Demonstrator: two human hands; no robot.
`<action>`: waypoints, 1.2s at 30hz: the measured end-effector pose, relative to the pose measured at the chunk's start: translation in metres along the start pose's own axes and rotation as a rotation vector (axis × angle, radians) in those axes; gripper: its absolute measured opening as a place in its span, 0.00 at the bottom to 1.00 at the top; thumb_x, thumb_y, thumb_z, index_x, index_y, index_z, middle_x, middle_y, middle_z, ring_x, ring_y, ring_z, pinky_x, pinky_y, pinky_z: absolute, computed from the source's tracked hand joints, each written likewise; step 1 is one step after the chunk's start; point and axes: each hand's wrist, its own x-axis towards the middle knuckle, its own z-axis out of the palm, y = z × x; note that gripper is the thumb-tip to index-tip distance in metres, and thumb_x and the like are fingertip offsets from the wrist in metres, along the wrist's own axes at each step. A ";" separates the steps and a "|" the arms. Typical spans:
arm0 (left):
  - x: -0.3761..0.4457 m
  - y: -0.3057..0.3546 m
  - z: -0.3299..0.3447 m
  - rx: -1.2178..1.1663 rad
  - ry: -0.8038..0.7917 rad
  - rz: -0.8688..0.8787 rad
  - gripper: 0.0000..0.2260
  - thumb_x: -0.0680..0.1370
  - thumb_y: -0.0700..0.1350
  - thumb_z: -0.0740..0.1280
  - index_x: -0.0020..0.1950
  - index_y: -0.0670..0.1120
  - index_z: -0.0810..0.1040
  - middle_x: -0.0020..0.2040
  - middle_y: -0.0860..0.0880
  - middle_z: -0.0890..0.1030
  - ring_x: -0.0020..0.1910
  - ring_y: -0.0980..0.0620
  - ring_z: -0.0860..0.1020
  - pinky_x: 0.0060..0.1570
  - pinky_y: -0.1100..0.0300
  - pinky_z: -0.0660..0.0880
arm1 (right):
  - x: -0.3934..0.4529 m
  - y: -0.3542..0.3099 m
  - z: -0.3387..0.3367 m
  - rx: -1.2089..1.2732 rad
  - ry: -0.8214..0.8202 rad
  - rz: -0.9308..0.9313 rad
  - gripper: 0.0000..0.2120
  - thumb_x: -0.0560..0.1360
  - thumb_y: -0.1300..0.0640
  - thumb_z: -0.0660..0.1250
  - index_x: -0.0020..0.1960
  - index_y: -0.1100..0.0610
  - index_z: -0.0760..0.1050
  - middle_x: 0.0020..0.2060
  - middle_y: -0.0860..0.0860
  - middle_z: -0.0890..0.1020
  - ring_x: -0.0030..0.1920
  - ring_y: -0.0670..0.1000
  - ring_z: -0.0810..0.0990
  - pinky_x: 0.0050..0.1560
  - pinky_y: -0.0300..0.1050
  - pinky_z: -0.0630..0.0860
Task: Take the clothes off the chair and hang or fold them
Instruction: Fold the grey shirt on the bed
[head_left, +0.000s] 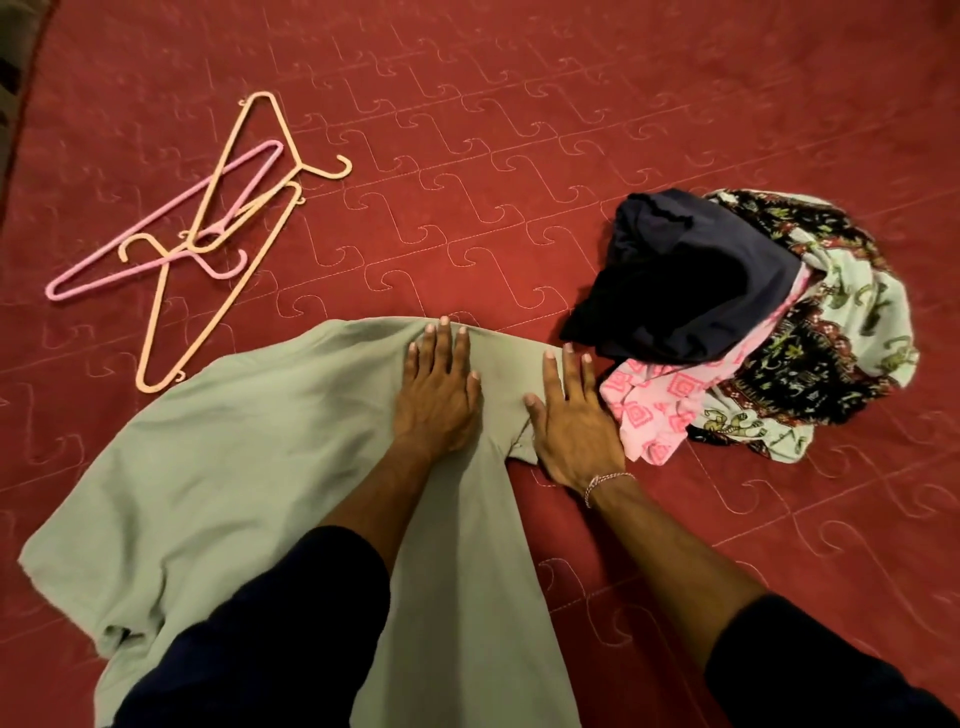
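Head view — left hand (437, 387) and right hand (574, 421) press flat, fingers straight, on soft green garment (234, 467)

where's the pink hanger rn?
In the head view the pink hanger lies upper left on the red quilt, tangled with two peach hangers, just beyond the sage-green garment.

Domestic setting, most likely a bedroom. Work surface is a broad, soft red quilted bedspread (519, 130) with a stitched hook-and-scroll pattern, filling nearly the whole view. Household laundry lies on it: a pale green garment (249, 441) spread flat, and a heap of clothes (753, 322) comprising dark navy, pink-patterned and black-and-white printed fabric. Plastic hangers (208, 228), pink and peach, lie loose at upper left. Warm indoor lighting.
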 end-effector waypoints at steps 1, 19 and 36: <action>-0.006 0.003 -0.001 -0.022 -0.009 -0.024 0.32 0.80 0.56 0.35 0.81 0.43 0.41 0.81 0.43 0.41 0.80 0.46 0.38 0.78 0.48 0.36 | -0.006 0.000 -0.001 0.010 -0.018 -0.008 0.30 0.85 0.43 0.43 0.82 0.57 0.46 0.81 0.56 0.46 0.81 0.58 0.44 0.78 0.56 0.54; -0.284 0.073 0.042 -0.100 0.034 0.057 0.26 0.83 0.49 0.49 0.78 0.37 0.61 0.78 0.39 0.61 0.78 0.41 0.58 0.74 0.45 0.55 | -0.222 -0.031 -0.017 0.504 -0.279 0.220 0.11 0.73 0.48 0.74 0.50 0.51 0.76 0.42 0.46 0.81 0.42 0.48 0.79 0.46 0.45 0.77; -0.397 0.106 0.040 0.016 -0.134 0.100 0.40 0.77 0.72 0.47 0.82 0.50 0.48 0.81 0.40 0.44 0.80 0.37 0.41 0.70 0.31 0.35 | -0.372 0.026 0.001 0.779 -0.249 0.438 0.20 0.71 0.47 0.77 0.30 0.52 0.71 0.24 0.45 0.73 0.26 0.46 0.68 0.32 0.43 0.68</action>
